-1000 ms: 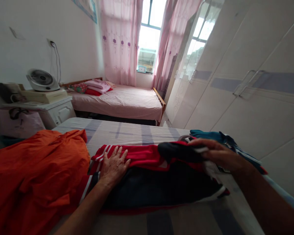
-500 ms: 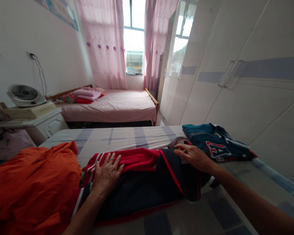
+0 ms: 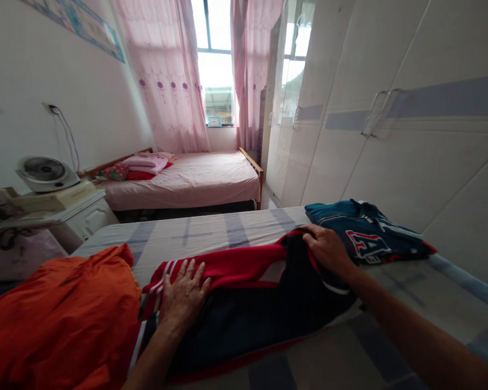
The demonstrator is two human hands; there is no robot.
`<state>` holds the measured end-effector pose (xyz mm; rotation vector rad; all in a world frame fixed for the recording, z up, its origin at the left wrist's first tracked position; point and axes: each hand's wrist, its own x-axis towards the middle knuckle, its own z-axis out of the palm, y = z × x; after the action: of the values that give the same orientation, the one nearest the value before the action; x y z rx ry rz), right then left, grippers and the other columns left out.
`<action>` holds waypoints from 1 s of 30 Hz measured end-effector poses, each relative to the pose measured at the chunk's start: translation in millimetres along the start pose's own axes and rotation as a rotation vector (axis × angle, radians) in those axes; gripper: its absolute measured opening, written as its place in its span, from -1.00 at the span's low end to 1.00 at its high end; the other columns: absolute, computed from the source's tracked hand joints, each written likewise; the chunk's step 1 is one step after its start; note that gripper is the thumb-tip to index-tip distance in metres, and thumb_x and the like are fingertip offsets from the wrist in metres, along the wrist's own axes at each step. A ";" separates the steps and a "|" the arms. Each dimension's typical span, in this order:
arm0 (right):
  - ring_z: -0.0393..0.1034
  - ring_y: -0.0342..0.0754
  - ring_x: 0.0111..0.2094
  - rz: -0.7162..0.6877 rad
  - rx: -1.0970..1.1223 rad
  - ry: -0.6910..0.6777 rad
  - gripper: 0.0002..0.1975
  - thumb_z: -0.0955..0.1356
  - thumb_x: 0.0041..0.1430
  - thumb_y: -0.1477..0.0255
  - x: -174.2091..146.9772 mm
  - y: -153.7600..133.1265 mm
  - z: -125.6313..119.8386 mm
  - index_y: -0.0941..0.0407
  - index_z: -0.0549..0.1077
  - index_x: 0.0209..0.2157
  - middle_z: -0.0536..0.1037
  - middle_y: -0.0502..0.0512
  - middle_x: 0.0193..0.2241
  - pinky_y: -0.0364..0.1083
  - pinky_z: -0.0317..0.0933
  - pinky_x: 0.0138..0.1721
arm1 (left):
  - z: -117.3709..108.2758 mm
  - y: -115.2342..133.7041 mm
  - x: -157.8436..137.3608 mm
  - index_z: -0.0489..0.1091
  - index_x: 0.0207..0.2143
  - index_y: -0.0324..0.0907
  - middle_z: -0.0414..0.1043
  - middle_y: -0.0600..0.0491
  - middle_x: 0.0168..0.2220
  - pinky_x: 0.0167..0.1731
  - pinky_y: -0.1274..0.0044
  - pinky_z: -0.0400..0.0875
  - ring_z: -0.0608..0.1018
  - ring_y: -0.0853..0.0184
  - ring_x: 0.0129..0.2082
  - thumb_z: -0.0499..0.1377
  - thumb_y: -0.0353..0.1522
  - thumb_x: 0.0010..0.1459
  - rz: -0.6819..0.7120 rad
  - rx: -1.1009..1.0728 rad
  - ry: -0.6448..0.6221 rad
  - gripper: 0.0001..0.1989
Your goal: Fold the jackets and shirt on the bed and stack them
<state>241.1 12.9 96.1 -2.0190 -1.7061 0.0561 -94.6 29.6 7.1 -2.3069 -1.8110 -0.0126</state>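
Observation:
A navy and red jacket (image 3: 244, 319) with white stripes lies partly folded across the near bed, right in front of me. My left hand (image 3: 185, 295) rests flat on its red part at the left, fingers spread. At the jacket's right end, my right hand (image 3: 327, 249) is closed on the fabric edge, which is lifted a little there; the fingertips are partly hidden. An orange garment (image 3: 65, 319) lies loosely heaped at the left, against the jacket. Beyond my right hand sits a folded teal jacket (image 3: 368, 233) with a large letter patch.
The near bed's striped sheet (image 3: 203, 230) bears all the clothes. Close to its right side stands a white wardrobe (image 3: 431, 173). A nightstand (image 3: 85, 216) with a fan (image 3: 46, 170) is at the left. Farther off is a bed with a pink sheet (image 3: 195, 179).
My right hand has taken hold of the jacket's edge and drawn it up and to the right, so the turned-over flap now lies differently. My left hand remains flat on the red fabric.

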 end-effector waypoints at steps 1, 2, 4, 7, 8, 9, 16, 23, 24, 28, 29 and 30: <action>0.39 0.05 -0.11 0.018 0.070 0.056 -0.67 0.17 0.15 0.38 0.8 0.1 -6.3 0.07 0.47 -0.14 0.54 0.11 -0.14 -0.07 0.17 -0.05 | 1.2 0.0 0.3 0.19 0.16 -0.03 0.06 -0.03 0.25 0.13 0.07 -0.06 0.11 0.16 0.25 -0.11 -0.22 0.23 -0.013 -0.003 0.010 -0.54; 0.39 0.05 -0.11 0.029 0.145 0.115 -0.66 0.17 0.15 0.36 -1.3 -1.6 -13.4 0.06 0.47 -0.12 0.54 0.09 -0.14 -0.06 0.17 -0.04 | 2.5 -0.1 0.5 0.18 0.17 -0.04 0.05 -0.03 0.25 0.13 0.07 -0.07 0.11 0.17 0.25 -0.11 -0.21 0.23 -0.023 -0.005 0.016 -0.53; 0.39 0.06 -0.11 0.008 0.302 0.178 -0.65 0.18 0.17 0.31 -14.2 -10.2 -29.6 0.04 0.45 -0.08 0.55 0.05 -0.16 -0.03 0.18 -0.03 | 4.8 -0.5 0.7 0.16 0.18 -0.05 0.05 -0.03 0.26 0.13 0.05 -0.08 0.11 0.16 0.25 -0.11 -0.21 0.23 -0.029 -0.011 0.019 -0.52; 0.37 0.07 -0.06 -0.264 0.494 -0.161 -0.64 0.25 0.14 0.27 -46.9 -29.7 -55.9 -0.02 0.45 -0.04 0.52 0.02 -0.11 -0.01 0.22 -0.02 | 5.7 -0.9 0.8 0.16 0.18 -0.06 0.04 -0.03 0.26 0.12 0.04 -0.07 0.10 0.14 0.25 -0.11 -0.21 0.23 -0.009 -0.016 0.015 -0.52; 0.35 0.07 -0.03 -0.402 0.524 -0.372 -0.61 0.29 0.09 0.29 -56.6 -35.0 -63.0 -0.03 0.44 -0.02 0.50 0.02 -0.07 -0.02 0.22 -0.01 | 5.3 -0.8 0.9 0.16 0.18 -0.07 0.03 -0.04 0.26 0.12 0.04 -0.06 0.10 0.13 0.25 -0.11 -0.22 0.23 -0.001 -0.017 0.015 -0.52; 0.33 0.08 0.00 -0.514 0.537 -0.562 -0.58 0.33 0.06 0.32 -63.5 -38.3 -67.8 -0.03 0.43 0.01 0.47 0.03 -0.03 -0.02 0.22 0.01 | 4.6 -0.6 0.9 0.17 0.18 -0.08 0.04 -0.05 0.26 0.11 0.03 -0.05 0.10 0.13 0.25 -0.11 -0.22 0.23 0.002 -0.019 0.016 -0.52; 0.10 -0.03 0.18 -0.527 0.187 -0.322 -0.36 0.18 -0.09 0.69 -8.5 22.2 -24.9 0.06 0.35 0.07 0.34 0.07 0.11 0.05 -0.08 0.21 | 0.8 0.7 0.1 0.17 0.18 -0.12 0.04 -0.07 0.26 0.12 0.04 -0.05 0.10 0.12 0.25 -0.12 -0.25 0.23 0.007 -0.009 0.007 -0.52; 0.02 0.03 0.23 -0.431 -0.244 -0.450 -0.38 0.23 -0.12 0.63 54.2 75.6 20.1 -0.02 0.40 0.03 0.29 -0.06 0.16 0.02 -0.06 0.19 | -1.8 0.3 0.7 0.15 0.18 -0.06 -0.01 -0.03 0.27 0.13 0.05 -0.08 0.07 0.15 0.27 -0.14 -0.23 0.24 -0.008 0.016 -0.038 -0.53; 0.06 0.03 0.21 -0.446 -0.270 -0.472 -0.44 0.25 -0.10 0.59 56.8 76.2 20.2 -0.03 0.44 -0.01 0.33 -0.09 0.13 -0.01 -0.02 0.17 | -1.8 0.5 1.1 0.15 0.18 -0.05 -0.01 -0.02 0.27 0.13 0.05 -0.07 0.06 0.15 0.27 -0.14 -0.23 0.24 -0.016 0.015 -0.045 -0.53; 0.39 0.00 -0.06 -0.402 -0.344 -0.389 -0.67 0.22 0.09 0.41 63.6 79.2 10.4 0.05 0.53 -0.17 0.57 0.00 -0.16 -0.12 0.19 -0.05 | -0.1 2.2 1.8 0.10 0.21 -0.04 -0.04 0.01 0.28 0.12 0.05 -0.06 0.04 0.16 0.27 -0.16 -0.18 0.25 -0.068 0.011 -0.051 -0.51; 0.44 0.02 -0.15 -0.363 -0.377 -0.338 -0.66 0.17 0.15 0.38 65.3 80.6 7.9 0.11 0.53 -0.19 0.58 0.10 -0.23 -0.09 0.22 -0.11 | 0.2 2.8 1.5 0.07 0.22 -0.04 -0.04 0.01 0.29 0.12 0.04 -0.04 0.03 0.14 0.28 -0.16 -0.15 0.25 -0.085 0.010 -0.047 -0.49; 0.46 0.04 -0.22 -0.324 -0.416 -0.285 -0.62 0.13 0.20 0.37 66.9 81.9 6.7 0.17 0.52 -0.22 0.59 0.20 -0.29 -0.05 0.22 -0.15 | 0.1 3.4 1.1 0.06 0.22 -0.05 -0.03 0.01 0.28 0.10 0.03 -0.02 0.02 0.11 0.28 -0.16 -0.12 0.24 -0.105 0.011 -0.041 -0.47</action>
<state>328.3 70.0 76.9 -2.0586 -2.3714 -0.1381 -91.0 29.9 6.6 -2.2184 -1.9448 0.0292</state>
